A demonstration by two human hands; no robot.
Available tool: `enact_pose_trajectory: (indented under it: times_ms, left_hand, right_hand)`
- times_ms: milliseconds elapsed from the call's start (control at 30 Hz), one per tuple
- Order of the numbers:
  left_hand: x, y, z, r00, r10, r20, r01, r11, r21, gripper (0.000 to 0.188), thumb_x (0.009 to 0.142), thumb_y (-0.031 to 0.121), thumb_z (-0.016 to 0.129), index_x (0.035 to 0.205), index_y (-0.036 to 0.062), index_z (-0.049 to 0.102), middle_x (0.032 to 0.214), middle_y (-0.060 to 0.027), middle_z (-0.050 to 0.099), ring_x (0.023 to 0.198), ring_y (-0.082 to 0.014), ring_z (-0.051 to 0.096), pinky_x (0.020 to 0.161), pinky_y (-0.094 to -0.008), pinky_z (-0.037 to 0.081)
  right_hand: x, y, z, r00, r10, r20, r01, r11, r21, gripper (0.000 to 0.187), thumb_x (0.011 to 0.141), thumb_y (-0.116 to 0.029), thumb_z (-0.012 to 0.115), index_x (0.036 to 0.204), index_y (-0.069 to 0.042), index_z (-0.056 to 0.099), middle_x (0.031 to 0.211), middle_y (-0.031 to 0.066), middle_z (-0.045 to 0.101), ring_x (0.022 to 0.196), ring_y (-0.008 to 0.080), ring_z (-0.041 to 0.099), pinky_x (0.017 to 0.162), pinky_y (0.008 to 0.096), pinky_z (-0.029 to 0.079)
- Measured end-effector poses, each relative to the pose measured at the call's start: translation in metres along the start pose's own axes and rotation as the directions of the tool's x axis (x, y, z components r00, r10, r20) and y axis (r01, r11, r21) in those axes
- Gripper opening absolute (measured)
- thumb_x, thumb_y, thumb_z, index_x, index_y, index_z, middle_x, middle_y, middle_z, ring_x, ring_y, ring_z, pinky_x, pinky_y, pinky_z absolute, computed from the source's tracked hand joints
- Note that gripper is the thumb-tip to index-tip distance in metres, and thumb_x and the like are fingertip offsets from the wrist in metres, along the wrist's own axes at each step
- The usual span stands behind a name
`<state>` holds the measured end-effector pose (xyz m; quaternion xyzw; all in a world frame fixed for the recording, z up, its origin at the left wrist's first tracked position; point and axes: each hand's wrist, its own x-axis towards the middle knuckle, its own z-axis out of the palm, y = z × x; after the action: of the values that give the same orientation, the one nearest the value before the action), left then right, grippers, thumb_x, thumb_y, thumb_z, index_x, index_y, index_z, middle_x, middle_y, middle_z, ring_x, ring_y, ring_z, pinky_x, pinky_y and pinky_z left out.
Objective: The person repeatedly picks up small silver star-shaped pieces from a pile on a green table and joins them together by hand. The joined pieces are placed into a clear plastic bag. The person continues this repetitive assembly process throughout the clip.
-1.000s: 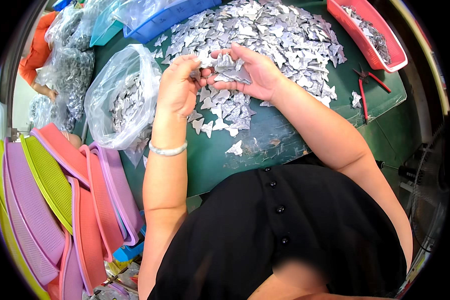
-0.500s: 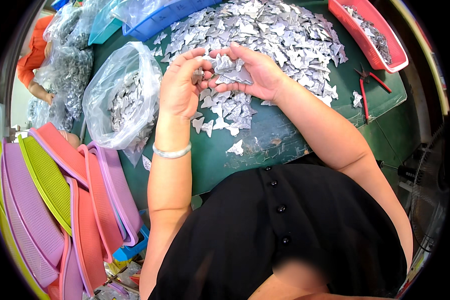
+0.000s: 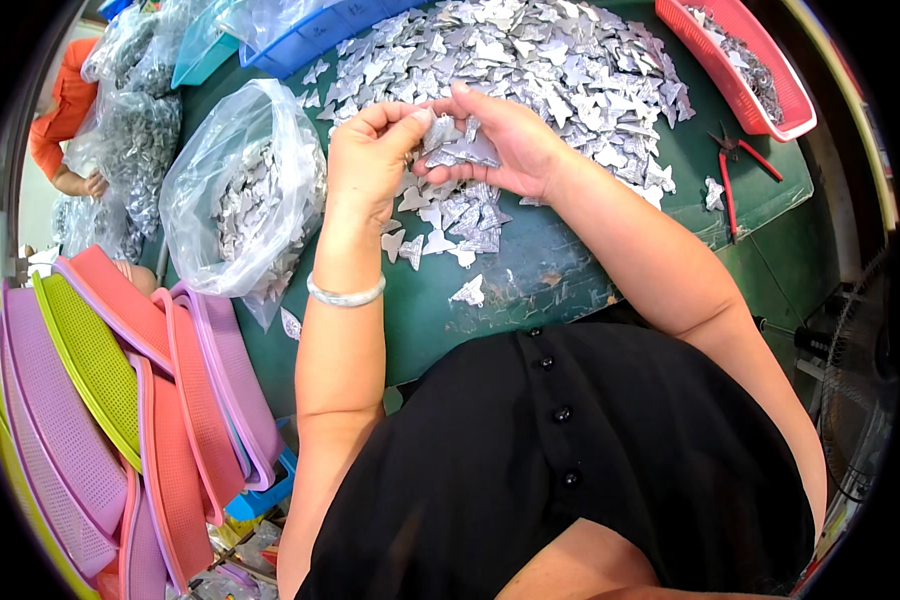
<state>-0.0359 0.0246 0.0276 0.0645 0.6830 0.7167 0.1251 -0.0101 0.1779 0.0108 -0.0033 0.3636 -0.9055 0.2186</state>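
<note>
Several silvery butterfly-shaped metal pieces (image 3: 462,150) rest in the cupped fingers of my right hand (image 3: 515,145). My left hand (image 3: 370,150) meets it, thumb and fingers pinching one of these pieces at the edge of the bunch. Both hands are over the near side of a wide heap of the same metal pieces (image 3: 570,70) on the green table (image 3: 540,275). Just under the hands lies a smaller cluster of pieces (image 3: 470,215), and a single piece (image 3: 468,291) is nearer to me. Left of my left wrist stands an open clear plastic bag (image 3: 195,190) partly filled with such pieces.
Red-handled pliers (image 3: 727,190) lie at the right beside one loose piece. A pink basket (image 3: 785,110) of metal parts is at the far right, a blue bin (image 3: 320,35) at the back. Stacked plastic baskets (image 3: 185,420) crowd the left. A person in an orange sleeve (image 3: 65,110) is beyond.
My left hand has closed in toward the right, its thumb now on a piece beside the bunch. The right hand still cradles its pieces.
</note>
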Motion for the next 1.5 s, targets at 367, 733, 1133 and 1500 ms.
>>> enact_pose_trajectory:
  times_ms: [367,733,1133,1500]
  left_hand:
    - [0.007,-0.012,-0.029,0.981,-0.183,0.062,0.193,0.925,-0.328,0.012,0.082,0.015,0.057,0.085,0.0030,0.056,0.068,-0.0043,0.057,0.060,-0.0121,0.055,0.044,-0.0173,0.034]
    - [0.005,-0.010,-0.030,0.978,-0.123,0.167,0.165,0.949,-0.270,0.018,0.082,0.012,0.053,0.095,0.0007,0.056,0.074,-0.0061,0.058,0.066,-0.0133,0.057,0.050,-0.0197,0.043]
    - [-0.002,-0.010,-0.003,0.976,0.193,0.101,-0.217,0.891,0.399,0.011,0.075,0.005,0.061,0.086,0.0003,0.061,0.068,-0.0019,0.059,0.058,-0.0074,0.052,0.054,-0.0197,0.042]
    - [-0.002,0.003,-0.015,0.976,-0.136,0.171,0.207,0.831,-0.517,0.016,0.083,0.019,0.050,0.086,0.0035,0.054,0.079,-0.0112,0.057,0.055,-0.0104,0.047,0.041,-0.0173,0.032]
  right_hand:
    - [0.001,0.001,-0.004,0.999,-0.002,0.042,0.002,1.000,-0.010,0.039,0.090,-0.037,0.037,0.088,0.001,0.047,0.112,0.0203,0.048,0.087,0.0364,0.058,0.070,0.0376,0.053]
    - [0.003,0.002,-0.003,0.999,-0.005,0.037,0.007,0.999,-0.044,0.045,0.090,-0.036,0.037,0.111,0.003,0.042,0.097,0.0188,0.055,0.081,0.0315,0.060,0.068,0.0361,0.053]
    - [0.001,0.004,0.000,1.000,0.016,0.012,-0.015,0.997,-0.075,0.042,0.090,-0.035,0.039,0.108,0.002,0.046,0.097,0.0150,0.054,0.083,0.0283,0.058,0.069,0.0370,0.053]
    - [0.002,0.000,-0.001,0.998,0.027,-0.048,-0.027,1.000,-0.016,0.063,0.088,-0.052,0.024,0.112,0.004,0.043,0.099,0.0133,0.053,0.088,0.0288,0.057,0.077,0.0372,0.050]
